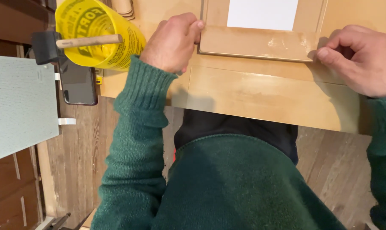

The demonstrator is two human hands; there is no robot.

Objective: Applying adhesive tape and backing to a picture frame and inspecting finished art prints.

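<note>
**A:** What is being handled?

**B:** A flat wooden frame (261, 42) of pale, smooth-sanded wood is seen lying on a light plywood board (261, 96), near the board's far side. A white rectangular sheet (262, 13) is shown inside the frame's opening. Pale smears, possibly glue or filler, are visible on the frame's lower rail, though this cannot be told for certain.

**A:** How is it gripped?

**B:** The frame's lower left corner is pinched by the left hand (174, 40), fingers curled closed against its edge. The lower right corner is pressed by the right hand (359, 57), fingers bent and thumb laid at the rail's end. Both arms are covered by ribbed green knitted sleeves (137, 127).

**A:** And what is found around it?

**B:** To the left, a glossy yellow plastic tub (116, 42) is seen tilted, with a round wooden handle (88, 41) of a black foam brush (44, 47) laid across it. Just beneath, a dark phone (78, 83) is placed face up. Further left, a grey-green speckled panel (18, 106) is shown. Below the board, worn wooden floorboards (80, 149) are visible.
</note>
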